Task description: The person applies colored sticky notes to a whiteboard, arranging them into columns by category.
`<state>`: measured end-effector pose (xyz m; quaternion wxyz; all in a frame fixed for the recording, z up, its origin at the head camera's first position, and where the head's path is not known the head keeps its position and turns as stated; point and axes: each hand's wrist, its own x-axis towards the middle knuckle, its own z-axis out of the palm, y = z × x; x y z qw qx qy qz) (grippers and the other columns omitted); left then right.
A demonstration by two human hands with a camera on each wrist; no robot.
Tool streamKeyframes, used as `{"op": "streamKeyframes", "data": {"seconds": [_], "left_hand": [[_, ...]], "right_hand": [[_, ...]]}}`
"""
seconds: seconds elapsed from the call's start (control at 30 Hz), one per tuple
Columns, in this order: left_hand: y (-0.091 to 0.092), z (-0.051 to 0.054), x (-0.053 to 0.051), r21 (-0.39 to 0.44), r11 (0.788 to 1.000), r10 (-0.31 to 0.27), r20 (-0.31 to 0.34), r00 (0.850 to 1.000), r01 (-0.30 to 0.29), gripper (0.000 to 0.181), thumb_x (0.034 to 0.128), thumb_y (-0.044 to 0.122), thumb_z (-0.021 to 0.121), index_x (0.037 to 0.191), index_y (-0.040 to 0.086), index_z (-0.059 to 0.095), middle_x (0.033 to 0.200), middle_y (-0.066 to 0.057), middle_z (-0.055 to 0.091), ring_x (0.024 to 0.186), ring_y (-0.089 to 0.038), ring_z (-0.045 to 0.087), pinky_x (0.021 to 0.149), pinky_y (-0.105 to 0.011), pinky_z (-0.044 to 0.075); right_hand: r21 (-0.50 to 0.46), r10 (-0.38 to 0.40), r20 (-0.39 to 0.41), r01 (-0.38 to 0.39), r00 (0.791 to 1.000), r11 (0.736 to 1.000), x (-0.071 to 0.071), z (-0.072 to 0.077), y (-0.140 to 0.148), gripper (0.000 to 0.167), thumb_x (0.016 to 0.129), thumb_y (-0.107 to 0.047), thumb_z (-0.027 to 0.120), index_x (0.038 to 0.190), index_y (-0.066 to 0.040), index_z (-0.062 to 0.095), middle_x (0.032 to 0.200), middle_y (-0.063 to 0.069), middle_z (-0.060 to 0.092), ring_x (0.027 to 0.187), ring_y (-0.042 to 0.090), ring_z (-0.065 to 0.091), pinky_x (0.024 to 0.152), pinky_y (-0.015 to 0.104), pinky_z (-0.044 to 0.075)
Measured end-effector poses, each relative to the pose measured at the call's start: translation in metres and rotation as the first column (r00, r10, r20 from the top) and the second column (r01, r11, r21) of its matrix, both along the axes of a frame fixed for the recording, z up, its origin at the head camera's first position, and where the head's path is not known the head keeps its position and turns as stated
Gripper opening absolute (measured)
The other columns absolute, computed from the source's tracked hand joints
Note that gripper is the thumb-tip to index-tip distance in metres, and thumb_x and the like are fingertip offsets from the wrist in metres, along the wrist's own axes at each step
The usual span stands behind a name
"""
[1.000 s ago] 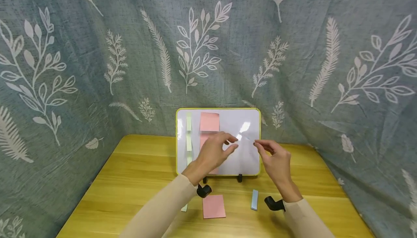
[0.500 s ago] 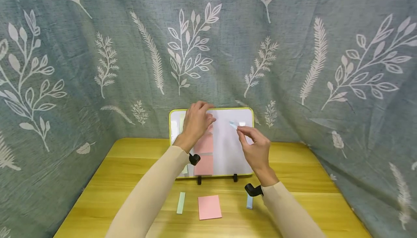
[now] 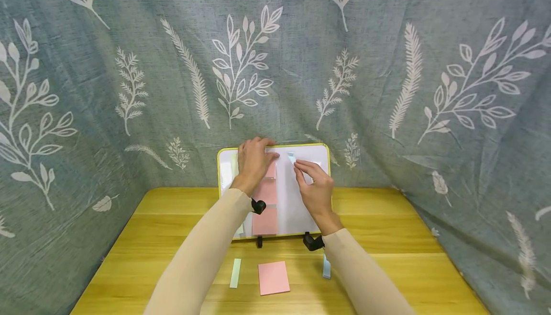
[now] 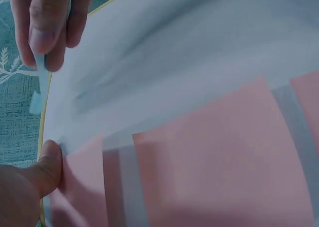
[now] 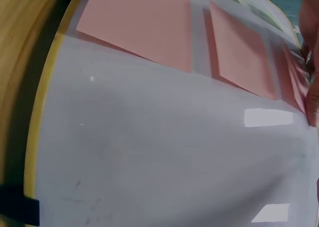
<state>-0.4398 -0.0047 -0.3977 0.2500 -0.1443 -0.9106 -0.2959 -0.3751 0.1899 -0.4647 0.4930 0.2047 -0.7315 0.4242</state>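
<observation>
A white board with a yellow rim [image 3: 301, 200] stands upright on small black feet. My left hand [image 3: 253, 162] grips its top edge, thumb in front over the uppermost pink sticky note [image 3: 271, 169]. In the left wrist view that thumb [image 4: 49, 169] lies by the note's edge. Between thumb and fingertips, my right hand [image 3: 316, 188] pinches a thin blue sticky strip [image 3: 291, 156] near the board's top, right of the pink column. From the left wrist view, I cannot tell whether the blue strip [image 4: 42, 82] touches the board.
Pale green strips [image 3: 234, 162] run down the board's left side, partly hidden by my left arm. On the wooden table [image 3: 172, 229] lie a green strip pad [image 3: 235, 273], a pink note pad [image 3: 273, 278] and a blue strip pad [image 3: 326, 267]. A patterned curtain [image 3: 181, 95] hangs behind.
My left hand has moved up from in front of the board to its top edge. My right hand has carried the blue strip left and up, close to the board's top.
</observation>
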Motion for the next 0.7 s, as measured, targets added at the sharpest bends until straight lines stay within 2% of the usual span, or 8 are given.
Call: {"op": "streamKeyframes", "data": {"seconds": [0.1,0.27,0.47,0.7], "left_hand": [[0.002,-0.001,-0.001,0.026,1.000,0.017,-0.008,1.000,-0.017,0.037,0.0982,0.037,0.094,0.131,0.022,0.089,0.126,-0.008,0.085,0.119,-0.038,0.075,0.127,-0.059,0.048],[0.005,-0.001,0.001,0.056,0.998,0.031,-0.018,0.999,-0.030,0.032,0.0999,0.036,0.091,0.129,0.022,0.090,0.121,-0.008,0.084,0.115,-0.039,0.075,0.125,-0.059,0.049],[0.005,-0.006,0.000,0.083,0.996,0.031,-0.042,0.999,-0.027,0.027,0.1003,0.032,0.092,0.125,0.022,0.091,0.120,-0.007,0.085,0.111,-0.038,0.075,0.122,-0.057,0.050],[0.005,0.000,0.006,0.093,0.995,0.037,-0.018,0.999,-0.035,0.028,0.1019,0.033,0.090,0.127,0.021,0.091,0.121,-0.007,0.086,0.114,-0.037,0.075,0.126,-0.054,0.048]], "right_hand": [[0.033,-0.020,-0.002,0.020,1.000,0.999,-0.005,-0.002,-0.004,0.014,0.102,0.001,0.087,0.116,0.001,0.091,0.122,0.015,0.089,0.113,0.037,0.088,0.101,0.050,0.069],[0.082,-0.046,0.001,0.046,0.999,0.996,-0.012,-0.006,-0.007,0.015,0.104,0.000,0.086,0.118,0.002,0.090,0.122,0.017,0.088,0.115,0.037,0.087,0.102,0.045,0.069],[0.095,-0.076,-0.065,0.082,0.995,0.992,-0.016,-0.011,-0.010,0.015,0.101,0.006,0.086,0.115,0.005,0.090,0.121,0.019,0.088,0.112,0.038,0.087,0.097,0.049,0.071],[0.090,-0.061,-0.072,0.067,0.996,0.994,-0.019,-0.012,-0.013,0.013,0.102,0.004,0.085,0.114,0.006,0.089,0.119,0.021,0.087,0.111,0.040,0.087,0.098,0.049,0.071]]}}
